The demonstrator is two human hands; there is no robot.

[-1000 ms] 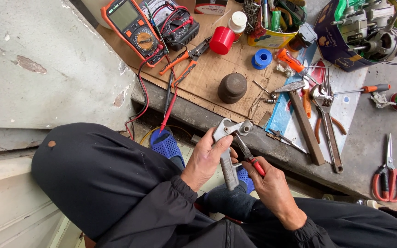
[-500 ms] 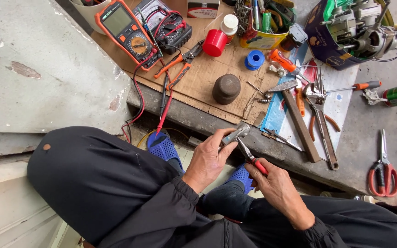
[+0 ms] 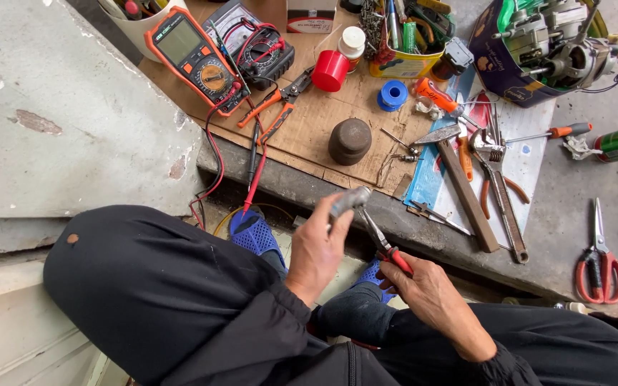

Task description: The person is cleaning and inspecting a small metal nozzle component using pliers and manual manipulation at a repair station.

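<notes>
Here the left hand gripped a grey metal part; the right hand clasped red-handled pliers touching it.

Held up between the knees: a small grey metal part, blurred, pinched at its lower end in the left hand. Met from below right by slim red-handled pliers, tilted, nose on the part, handles in the right hand.
</notes>
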